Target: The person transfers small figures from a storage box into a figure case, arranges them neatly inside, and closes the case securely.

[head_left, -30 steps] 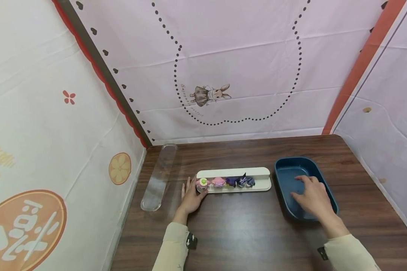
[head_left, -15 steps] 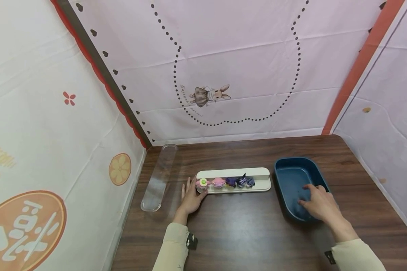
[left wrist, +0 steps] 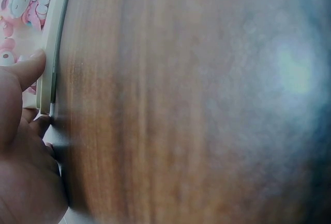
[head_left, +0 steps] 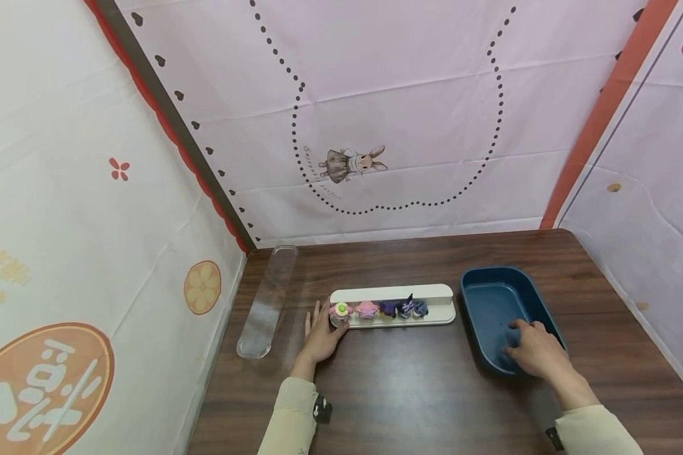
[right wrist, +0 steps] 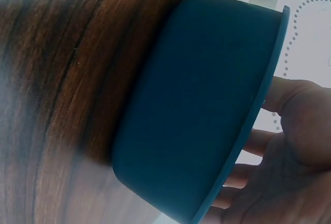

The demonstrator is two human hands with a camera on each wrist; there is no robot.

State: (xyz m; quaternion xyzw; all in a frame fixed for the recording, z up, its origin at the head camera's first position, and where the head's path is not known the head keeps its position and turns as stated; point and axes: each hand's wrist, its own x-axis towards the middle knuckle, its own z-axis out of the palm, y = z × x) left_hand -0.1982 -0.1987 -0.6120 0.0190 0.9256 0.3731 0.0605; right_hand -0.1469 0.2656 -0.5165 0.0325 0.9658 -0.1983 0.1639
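Observation:
My left hand (head_left: 321,336) holds the left end of a long white display stand (head_left: 443,314). In the left wrist view its thumb (left wrist: 32,70) lies over the stand's near edge and the other fingers sit at the end. Several small cartoon figurines stand in a row on it, from a pink one with a green and yellow top (head_left: 340,311) to a blue-grey one (head_left: 420,308) at the right. My right hand (head_left: 542,355) reaches over the near right rim into a deep blue plastic basin (head_left: 492,300), thumb and forefinger apart. In the right wrist view the basin's wall hides its fingertips.
A long clear plastic cover (head_left: 269,303) lies on the left of the dark wood table (head_left: 398,392). Printed cloth (head_left: 432,126) hangs behind the table and along both sides. The basin stands just right of the display stand.
My right hand has shifted right and toward me within the basin, its fingers still apart. My left hand and the row of figurines stay where they were.

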